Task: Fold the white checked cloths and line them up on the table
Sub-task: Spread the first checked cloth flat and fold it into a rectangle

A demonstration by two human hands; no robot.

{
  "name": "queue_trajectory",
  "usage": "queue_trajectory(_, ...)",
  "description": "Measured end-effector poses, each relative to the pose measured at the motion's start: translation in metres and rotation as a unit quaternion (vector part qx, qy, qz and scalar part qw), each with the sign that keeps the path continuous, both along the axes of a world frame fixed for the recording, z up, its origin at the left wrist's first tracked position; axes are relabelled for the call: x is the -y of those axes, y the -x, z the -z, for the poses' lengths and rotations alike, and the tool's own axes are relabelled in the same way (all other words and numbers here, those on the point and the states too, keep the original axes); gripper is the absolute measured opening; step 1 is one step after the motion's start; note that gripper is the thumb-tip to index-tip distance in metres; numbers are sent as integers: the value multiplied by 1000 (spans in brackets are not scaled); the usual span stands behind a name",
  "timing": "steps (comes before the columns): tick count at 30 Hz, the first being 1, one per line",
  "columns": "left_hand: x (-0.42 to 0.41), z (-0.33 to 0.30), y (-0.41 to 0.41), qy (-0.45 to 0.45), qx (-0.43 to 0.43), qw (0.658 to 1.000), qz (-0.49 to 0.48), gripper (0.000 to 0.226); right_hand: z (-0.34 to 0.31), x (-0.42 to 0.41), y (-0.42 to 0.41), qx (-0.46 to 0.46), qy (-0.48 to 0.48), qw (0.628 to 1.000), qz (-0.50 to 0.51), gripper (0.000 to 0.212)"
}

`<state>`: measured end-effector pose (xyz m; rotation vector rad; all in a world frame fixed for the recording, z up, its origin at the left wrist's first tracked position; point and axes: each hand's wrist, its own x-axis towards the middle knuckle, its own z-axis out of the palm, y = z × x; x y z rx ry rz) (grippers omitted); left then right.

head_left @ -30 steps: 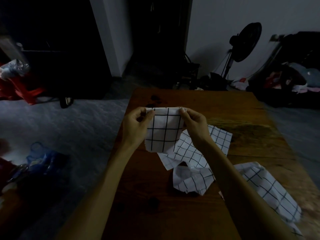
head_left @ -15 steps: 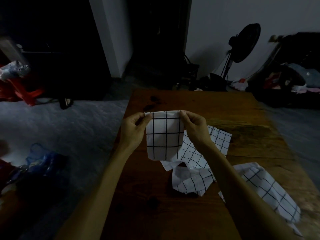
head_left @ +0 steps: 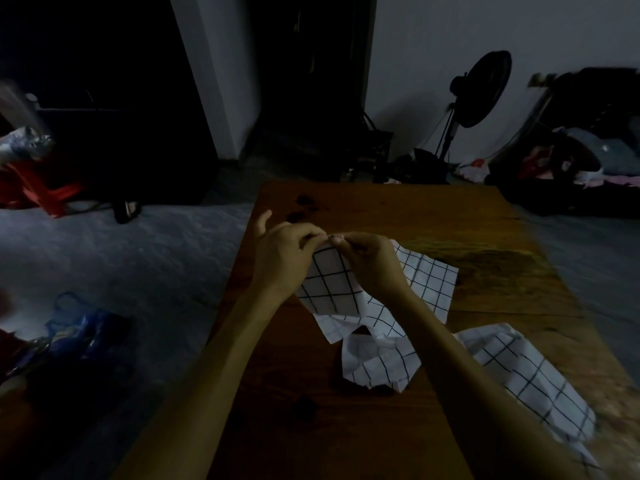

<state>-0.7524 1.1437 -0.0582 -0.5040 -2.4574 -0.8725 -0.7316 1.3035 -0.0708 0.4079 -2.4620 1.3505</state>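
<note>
Hands have met: left hand (head_left: 282,258) and right hand (head_left: 372,263) pinch checked cloth (head_left: 329,284).

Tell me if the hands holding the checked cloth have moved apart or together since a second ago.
Yes, together: left hand and right hand now meet at the cloth top, over the table.

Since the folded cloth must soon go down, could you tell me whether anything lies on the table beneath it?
Yes. The held cloth, in the grip of both hands, hangs over a flat checked cloth; a crumpled one lies nearer. The table's far end shows bare wood.
</note>
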Motion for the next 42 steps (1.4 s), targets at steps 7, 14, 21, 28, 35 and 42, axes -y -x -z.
queue_trajectory(7,2,0,-3,-17,92,992,87,17,15,-3,3,-24,-99,994,35,16)
queue_trajectory(14,0,1,0,-97,60,992,49,8,18,0,1,-3,-122,992,35,14)
queue_trajectory(21,11,10,-12,-123,51,991,-2,13,50,-4,-26,52,-94,992,71,22)
queue_trajectory(28,37,8,-32,-134,61,988,-48,12,95,-10,-41,146,-112,982,41,15)
queue_trajectory(35,95,6,-49,-99,113,988,-23,13,76,46,-53,124,-25,991,47,25)
queue_trajectory(42,181,-3,-79,-117,128,985,0,8,13,186,-57,121,40,985,-116,9)
